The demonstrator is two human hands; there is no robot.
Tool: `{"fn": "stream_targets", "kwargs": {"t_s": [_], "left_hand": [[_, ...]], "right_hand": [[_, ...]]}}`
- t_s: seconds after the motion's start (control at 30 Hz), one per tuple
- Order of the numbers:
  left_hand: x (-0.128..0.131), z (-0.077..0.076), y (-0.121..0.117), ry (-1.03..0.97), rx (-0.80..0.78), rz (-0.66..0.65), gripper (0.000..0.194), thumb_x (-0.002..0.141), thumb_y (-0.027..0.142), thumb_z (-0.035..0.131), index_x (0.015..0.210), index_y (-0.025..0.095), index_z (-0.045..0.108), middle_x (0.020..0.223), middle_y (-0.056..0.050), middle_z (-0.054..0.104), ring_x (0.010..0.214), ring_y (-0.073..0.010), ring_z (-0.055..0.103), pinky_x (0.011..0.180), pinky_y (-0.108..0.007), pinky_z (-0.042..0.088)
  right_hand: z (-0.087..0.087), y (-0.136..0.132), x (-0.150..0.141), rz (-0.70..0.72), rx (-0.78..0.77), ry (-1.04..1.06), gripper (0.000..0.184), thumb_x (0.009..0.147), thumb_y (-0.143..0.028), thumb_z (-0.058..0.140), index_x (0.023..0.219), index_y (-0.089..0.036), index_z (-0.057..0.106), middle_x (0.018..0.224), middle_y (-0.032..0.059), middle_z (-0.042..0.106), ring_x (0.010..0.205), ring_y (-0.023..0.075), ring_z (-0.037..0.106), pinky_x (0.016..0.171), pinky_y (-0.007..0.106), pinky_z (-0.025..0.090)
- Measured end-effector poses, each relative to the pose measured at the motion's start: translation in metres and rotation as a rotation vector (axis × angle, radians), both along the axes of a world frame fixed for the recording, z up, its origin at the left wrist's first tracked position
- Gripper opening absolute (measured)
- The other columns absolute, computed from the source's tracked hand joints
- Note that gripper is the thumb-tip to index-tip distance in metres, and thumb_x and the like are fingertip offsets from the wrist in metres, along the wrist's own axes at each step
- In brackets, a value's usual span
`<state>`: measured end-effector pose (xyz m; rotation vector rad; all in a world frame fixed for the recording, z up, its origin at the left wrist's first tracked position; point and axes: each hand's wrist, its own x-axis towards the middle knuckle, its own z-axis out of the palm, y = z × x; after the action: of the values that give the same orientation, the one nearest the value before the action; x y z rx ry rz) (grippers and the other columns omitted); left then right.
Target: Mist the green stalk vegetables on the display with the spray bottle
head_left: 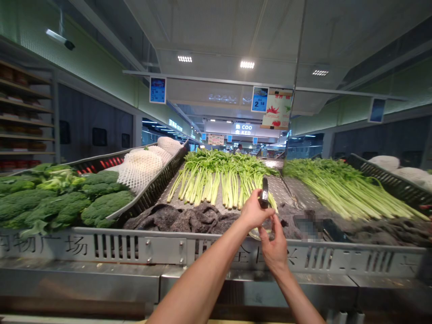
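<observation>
My left hand [253, 210] is closed around a small black object [264, 192] with a shiny strip on its side; its kind is not clear. Just below, my right hand [275, 247] has its thumb and fingers pinched together beside the left thumb. What they pinch is too small to make out. A pale round edge, partly hidden behind my hands, shows between the wrists. Beyond them, celery [202, 184] lies in a row on a sloped display, leaves to the back and stalks toward me. A dark crumpled cloth [192, 219] lies along the stalk ends.
Broccoli [104, 202] fills the left, near a black crate [157, 189] with produce in white foam nets [140, 164]. A grey slatted guard [118, 245] runs along the front. More celery [320, 184] shows at right, apparently mirrored. Price signs [259, 99] hang overhead.
</observation>
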<state>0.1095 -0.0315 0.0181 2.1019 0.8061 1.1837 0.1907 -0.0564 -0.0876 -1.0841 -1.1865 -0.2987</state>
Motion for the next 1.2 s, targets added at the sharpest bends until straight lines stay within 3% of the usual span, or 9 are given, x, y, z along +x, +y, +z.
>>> {"fn": "stream_targets", "kwargs": {"t_s": [0.23, 0.57, 0.93, 1.2], "left_hand": [[-0.004, -0.004, -0.004, -0.005, 0.005, -0.035, 0.060, 0.056, 0.031, 0.062, 0.110, 0.021, 0.038, 0.083, -0.002, 0.056, 0.070, -0.0137, 0.052, 0.065, -0.026, 0.041], [-0.006, -0.027, -0.019, -0.017, 0.011, -0.053, 0.049, 0.058, 0.025, 0.061, 0.103, 0.021, 0.043, 0.081, -0.001, 0.057, 0.069, -0.0138, 0.053, 0.066, -0.027, 0.042], [-0.034, -0.021, -0.005, -0.133, -0.022, -0.007, 0.054, 0.060, 0.025, 0.063, 0.109, 0.020, 0.041, 0.079, 0.000, 0.056, 0.072, -0.0129, 0.052, 0.071, -0.027, 0.041], [-0.056, -0.019, 0.004, -0.131, -0.015, 0.066, 0.049, 0.060, 0.025, 0.062, 0.106, 0.021, 0.043, 0.077, 0.001, 0.057, 0.070, -0.0127, 0.052, 0.070, -0.027, 0.042]], "right_hand": [[-0.005, -0.003, -0.006, -0.050, 0.039, -0.011, 0.055, 0.072, -0.038, 0.049, 0.119, -0.011, 0.038, 0.115, 0.0168, 0.048, 0.107, 0.0234, 0.045, 0.088, 0.042, 0.036], [-0.033, -0.020, -0.010, -0.152, 0.015, -0.040, 0.056, 0.074, -0.042, 0.046, 0.119, -0.009, 0.037, 0.113, 0.0186, 0.049, 0.106, 0.0263, 0.046, 0.085, 0.044, 0.038], [-0.009, -0.009, -0.032, -0.096, 0.068, -0.198, 0.052, 0.075, -0.036, 0.045, 0.119, -0.010, 0.036, 0.113, 0.0167, 0.050, 0.105, 0.0237, 0.046, 0.084, 0.041, 0.040], [-0.005, 0.004, -0.053, -0.046, 0.071, -0.212, 0.051, 0.076, -0.036, 0.044, 0.120, -0.010, 0.036, 0.112, 0.0170, 0.050, 0.104, 0.0235, 0.047, 0.082, 0.041, 0.041]]}}
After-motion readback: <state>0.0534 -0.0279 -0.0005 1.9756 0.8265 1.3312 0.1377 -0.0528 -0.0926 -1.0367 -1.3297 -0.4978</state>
